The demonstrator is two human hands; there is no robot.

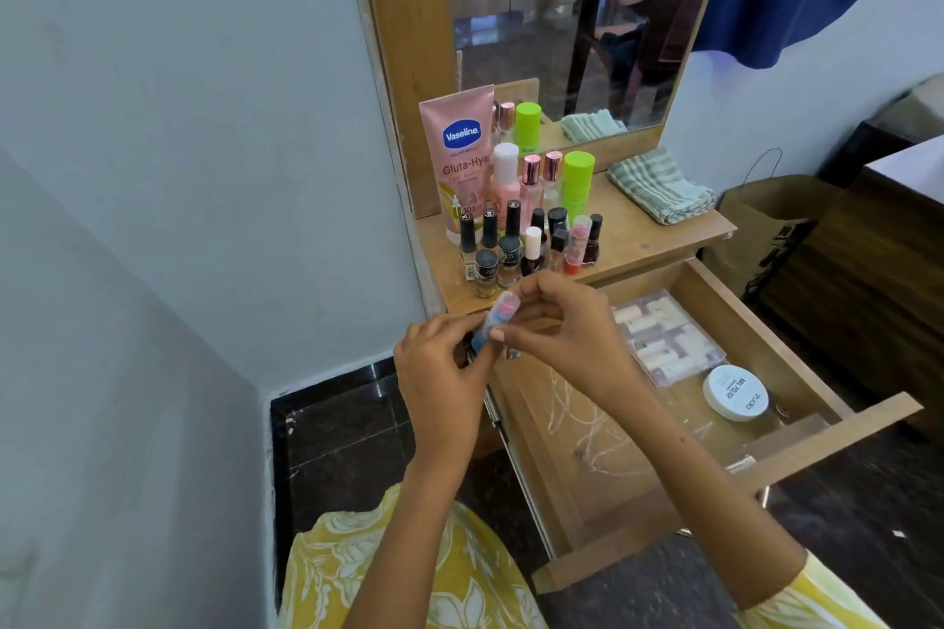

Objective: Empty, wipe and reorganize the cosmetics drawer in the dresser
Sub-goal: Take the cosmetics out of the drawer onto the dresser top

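Note:
The wooden drawer (797, 342) of the dresser stands pulled out. Inside it lie a clear plastic case of small tubes (664, 337) and a round white nail-polish-remover tub (735, 393). In front of the dresser top's edge, both hands hold a small clear tube (498, 319) with pink and blue contents. My left hand (439, 373) grips its lower end and my right hand (557, 327) pinches its upper end. Several nail polish bottles (511, 250), a pink Vaseline tube (459, 158), pink bottles and a green-capped bottle (577, 184) stand on the dresser top (649, 240).
A folded green-and-white striped cloth (659, 186) lies on the dresser top at the right, under the mirror (562, 15). A brown paper bag (766, 225) stands on the floor to the right, beside dark wooden furniture (868, 271). A pale wall runs close on the left.

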